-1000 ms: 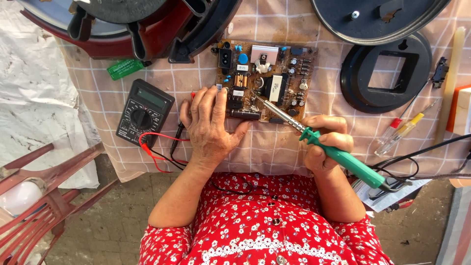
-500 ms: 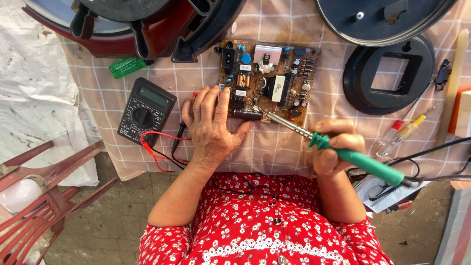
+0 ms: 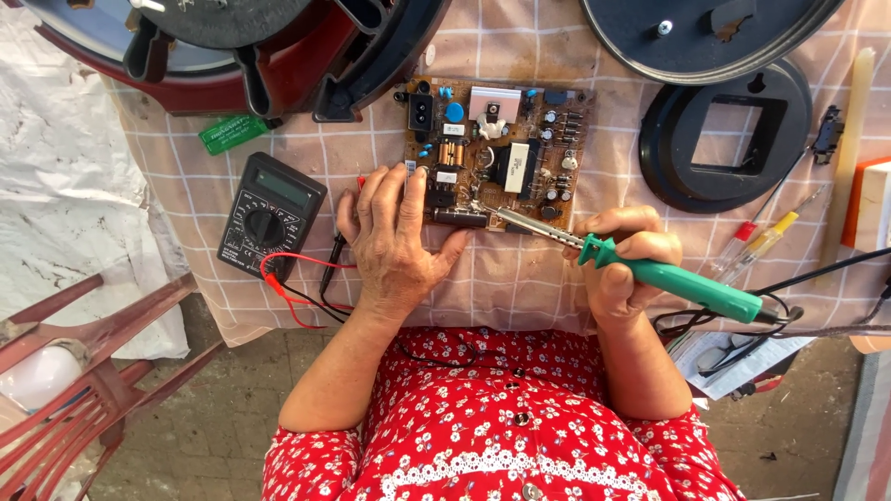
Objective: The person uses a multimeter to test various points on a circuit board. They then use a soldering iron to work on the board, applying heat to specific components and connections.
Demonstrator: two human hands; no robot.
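Hands on circuit board (image 3: pixel 497 153) | left hand (image 3: pixel 394 232) flat, pinning near edge | right hand (image 3: pixel 624 264) gripping soldering iron (image 3: pixel 650 269) | risk: hot tip near fingers, slip could burn

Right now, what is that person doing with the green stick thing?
A person in a red flowered top is working on a circuit board that lies on a checked tablecloth. The left hand rests flat on the board's near left corner. The right hand grips a green-handled soldering iron, whose metal tip touches the board's near edge. A black meter with red and black leads sits to the left, untouched.
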